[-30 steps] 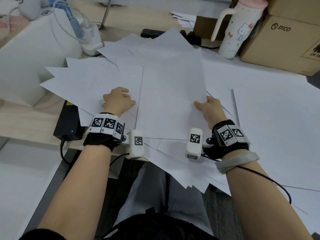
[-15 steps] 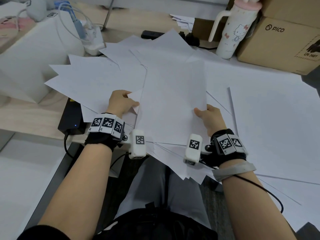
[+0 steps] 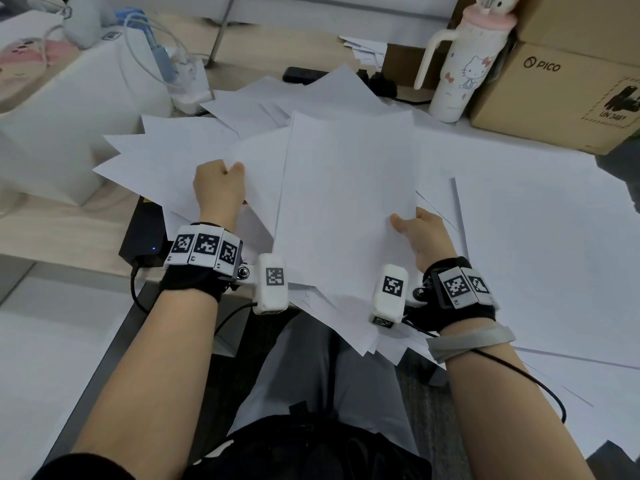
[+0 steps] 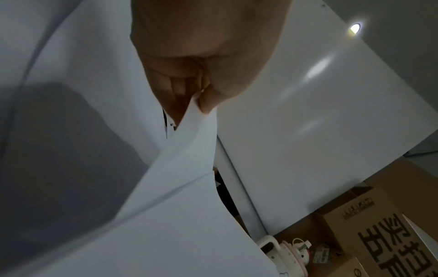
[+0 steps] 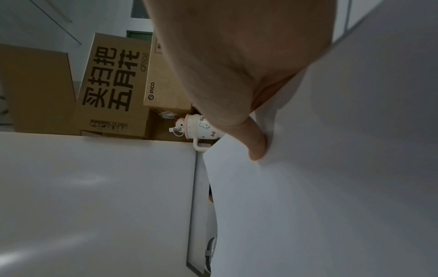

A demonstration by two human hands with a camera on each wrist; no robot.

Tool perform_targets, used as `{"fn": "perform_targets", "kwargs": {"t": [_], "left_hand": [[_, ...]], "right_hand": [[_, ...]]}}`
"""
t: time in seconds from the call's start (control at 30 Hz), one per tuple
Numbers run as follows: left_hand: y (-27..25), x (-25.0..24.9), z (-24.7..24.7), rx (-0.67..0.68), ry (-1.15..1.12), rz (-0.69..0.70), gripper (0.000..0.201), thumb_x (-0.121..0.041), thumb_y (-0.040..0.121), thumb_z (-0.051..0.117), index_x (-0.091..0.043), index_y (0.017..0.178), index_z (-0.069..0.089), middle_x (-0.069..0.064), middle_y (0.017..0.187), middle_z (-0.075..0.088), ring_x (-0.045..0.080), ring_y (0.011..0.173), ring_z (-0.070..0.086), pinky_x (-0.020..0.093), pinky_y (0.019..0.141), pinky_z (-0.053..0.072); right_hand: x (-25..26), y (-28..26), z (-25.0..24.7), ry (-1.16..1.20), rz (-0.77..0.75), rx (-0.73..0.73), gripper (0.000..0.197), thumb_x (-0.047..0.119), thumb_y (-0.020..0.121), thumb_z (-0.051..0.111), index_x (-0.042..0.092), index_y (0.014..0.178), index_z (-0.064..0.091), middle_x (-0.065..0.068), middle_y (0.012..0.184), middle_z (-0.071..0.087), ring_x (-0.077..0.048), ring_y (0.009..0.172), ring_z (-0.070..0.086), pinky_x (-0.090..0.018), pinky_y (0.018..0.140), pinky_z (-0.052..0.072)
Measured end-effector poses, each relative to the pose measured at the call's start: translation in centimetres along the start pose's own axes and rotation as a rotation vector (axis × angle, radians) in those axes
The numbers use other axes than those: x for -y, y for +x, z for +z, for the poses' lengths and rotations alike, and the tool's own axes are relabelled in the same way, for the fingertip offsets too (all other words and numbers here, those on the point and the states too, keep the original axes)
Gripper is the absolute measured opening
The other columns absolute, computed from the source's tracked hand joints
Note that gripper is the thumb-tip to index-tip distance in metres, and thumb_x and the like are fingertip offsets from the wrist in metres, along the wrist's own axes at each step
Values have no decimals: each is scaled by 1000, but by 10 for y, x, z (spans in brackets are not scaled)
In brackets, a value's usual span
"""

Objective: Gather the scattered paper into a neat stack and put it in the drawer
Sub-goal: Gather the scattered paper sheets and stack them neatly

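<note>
- We see many white sheets of paper [image 3: 194, 157] spread over the desk [image 3: 62, 223], overlapping at different angles, and some hang over the near edge above the person's lap.
- On top, in the middle, lies a more ordered pile of sheets [image 3: 346, 202], with its long sides running away from the person.
- The left hand [image 3: 219, 188] pinches the corner of one sheet [image 4: 189, 142] between the thumb and the curled fingers (the left wrist view shows this corner lifted and bent upward into the pinch).
- This pinched sheet lies just left of the ordered pile and partly under its left edge.
- The right hand [image 3: 420, 237] holds the right edge of the ordered pile near its lower corner: the thumb [image 5: 257, 144] presses on top of the paper, and the other fingers are hidden under the sheets, so we cannot tell how they lie.
- A large sheet [image 3: 540, 244] lies flat to the right of the right hand, on the desk.
- No drawer shows in any view.
- At the far right stands a white cup with a handle and a pink lid [image 3: 464, 67], just beside a brown cardboard box [image 3: 568, 95] with the word PICO.
- At the far left there is a white box [image 3: 69, 112], and behind it a white power strip [image 3: 188, 84] with cables.
- A black device with a small blue light [image 3: 145, 237] lies at the near left edge, partly under the sheets.
</note>
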State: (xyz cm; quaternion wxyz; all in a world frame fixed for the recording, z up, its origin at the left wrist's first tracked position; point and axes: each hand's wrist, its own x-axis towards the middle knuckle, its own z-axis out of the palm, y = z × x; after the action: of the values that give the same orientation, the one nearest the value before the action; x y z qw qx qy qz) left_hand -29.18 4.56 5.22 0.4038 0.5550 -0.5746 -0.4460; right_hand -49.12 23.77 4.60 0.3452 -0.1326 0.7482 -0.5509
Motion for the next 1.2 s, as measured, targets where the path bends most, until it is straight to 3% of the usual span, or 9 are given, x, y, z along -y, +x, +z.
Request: {"fn": "perform_targets", "kwargs": {"t": [0.13, 0.3, 0.37, 0.5, 0.67, 0.77, 0.9, 1.07, 1.2], "left_hand": [[-5, 5, -10, -13, -108, -76, 36, -24, 89, 54, -17, 58, 35, 9, 65, 42, 21, 63, 41, 36, 66, 43], [-35, 12, -12, 396, -87, -270, 12, -18, 91, 63, -10, 101, 62, 7, 95, 68, 21, 82, 65, 29, 68, 55], [-41, 16, -11, 470, -25, -267, 10, -7, 91, 61, -5, 100, 63, 10, 96, 68, 24, 86, 66, 29, 67, 57], [-40, 16, -10, 304, -12, -194, 11, 4, 88, 56, -4, 82, 60, 11, 84, 62, 22, 78, 59, 36, 75, 53], [-33, 9, -16, -57, -41, -44, 38, -3, 85, 56, -13, 53, 38, 0, 55, 41, 14, 54, 37, 26, 57, 31], [-40, 6, -17, 85, -140, -103, 9, -8, 88, 62, -14, 82, 61, -2, 77, 62, 15, 73, 58, 26, 68, 47], [-51, 12, -10, 341, -51, -218, 19, 1, 88, 62, -9, 103, 59, 5, 96, 63, 22, 95, 59, 33, 87, 48], [-47, 9, -13, 55, -69, -75, 26, 10, 84, 44, -10, 93, 58, -3, 80, 58, 20, 80, 56, 27, 72, 47], [-39, -10, -25, -197, -102, 131, 32, 5, 82, 41, -7, 103, 63, 1, 96, 63, 26, 93, 62, 32, 84, 51]], "right_hand": [[-4, -1, 1, -23, 13, -2, 24, 6, 93, 55, 5, 117, 61, -8, 105, 63, -22, 92, 57, -24, 68, 46], [-6, -2, 1, -27, 22, -8, 26, 6, 93, 56, 5, 119, 60, -9, 108, 63, -20, 84, 58, -19, 56, 41], [-6, -2, 1, -28, 28, -6, 28, 7, 94, 56, 4, 121, 59, -9, 112, 63, -20, 89, 57, -19, 57, 40], [-5, -3, 0, -48, 27, -14, 27, 7, 94, 55, 3, 121, 58, -8, 109, 62, -18, 84, 56, -19, 55, 37], [-6, -3, -1, -43, 32, -13, 28, 4, 93, 56, 1, 121, 58, -10, 109, 63, -21, 91, 56, -23, 63, 43], [-7, -3, -1, -50, 21, -3, 27, 4, 93, 55, 1, 119, 59, -8, 104, 61, -19, 85, 56, -18, 56, 40], [-9, -2, 0, -73, 12, -9, 28, 6, 92, 58, -4, 118, 59, -17, 111, 65, -19, 84, 56, -24, 69, 43], [-10, 0, -1, -84, 6, -15, 24, 5, 91, 58, -2, 114, 61, -18, 118, 64, -20, 88, 55, -21, 63, 42], [-10, 1, -1, -103, 7, -9, 24, 5, 92, 57, -4, 114, 60, -20, 119, 64, -19, 88, 55, -24, 64, 42]]}}
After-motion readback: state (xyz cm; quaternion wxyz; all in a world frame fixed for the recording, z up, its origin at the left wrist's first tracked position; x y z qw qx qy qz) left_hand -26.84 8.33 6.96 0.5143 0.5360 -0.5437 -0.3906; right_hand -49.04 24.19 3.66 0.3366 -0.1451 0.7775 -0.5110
